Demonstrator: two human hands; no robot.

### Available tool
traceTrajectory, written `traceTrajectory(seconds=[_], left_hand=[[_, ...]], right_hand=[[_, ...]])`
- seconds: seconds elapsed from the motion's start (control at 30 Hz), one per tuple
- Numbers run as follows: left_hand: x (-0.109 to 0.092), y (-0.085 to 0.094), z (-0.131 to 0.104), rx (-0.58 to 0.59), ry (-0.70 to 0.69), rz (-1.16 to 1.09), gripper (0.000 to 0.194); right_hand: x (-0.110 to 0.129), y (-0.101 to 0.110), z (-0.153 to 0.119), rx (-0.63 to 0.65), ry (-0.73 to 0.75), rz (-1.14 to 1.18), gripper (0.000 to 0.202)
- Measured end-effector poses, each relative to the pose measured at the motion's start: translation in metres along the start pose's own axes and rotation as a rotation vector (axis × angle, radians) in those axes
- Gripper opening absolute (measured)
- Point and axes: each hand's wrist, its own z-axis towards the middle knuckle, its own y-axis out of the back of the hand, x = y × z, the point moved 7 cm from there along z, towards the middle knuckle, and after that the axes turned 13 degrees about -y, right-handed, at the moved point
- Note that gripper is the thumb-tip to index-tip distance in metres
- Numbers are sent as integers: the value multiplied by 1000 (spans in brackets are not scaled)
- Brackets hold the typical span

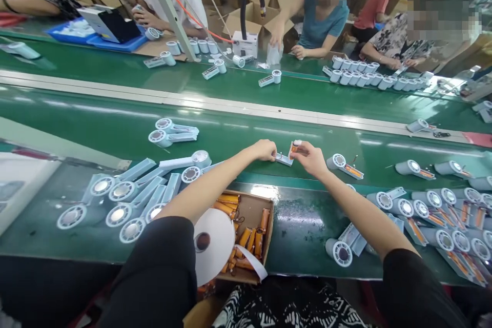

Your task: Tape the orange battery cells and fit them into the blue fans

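Observation:
My left hand (265,150) is closed on a pale blue fan housing (284,159), whose open handle channel faces up over the green belt. Much of the housing is hidden by my fingers. Just to its right, my right hand (310,158) pinches an orange-wrapped battery (294,147) with a whitish piece at its top. The battery stands upright at the right end of the handle. Below my hands, a cardboard box (272,215) holds several similar orange batteries with dark wires, and a roll of white tape (219,233) rests over its left side.
Several fan housings (122,190) are piled at left, and two more (163,136) lie on the green belt (230,133). Several housings with orange batteries (442,240) crowd the right. Beyond a metal rail (230,106), co-workers sit at another belt with parts and blue trays (73,31).

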Motion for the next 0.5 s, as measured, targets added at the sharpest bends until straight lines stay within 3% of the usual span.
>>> traceTrajectory(seconds=[0.17,0.33,0.5], left_hand=[[0,2,-1,-64,-53,-109,16],[-9,7,-1,-125,-55,-225,20],[-17,15,-7,-213,-2,-342,33]], right_hand=[[-18,-2,8,-8,55,-270,26],[-14,-12,-3,28,121,-884,21],[-10,-22,-9,84,55,-1113,20]])
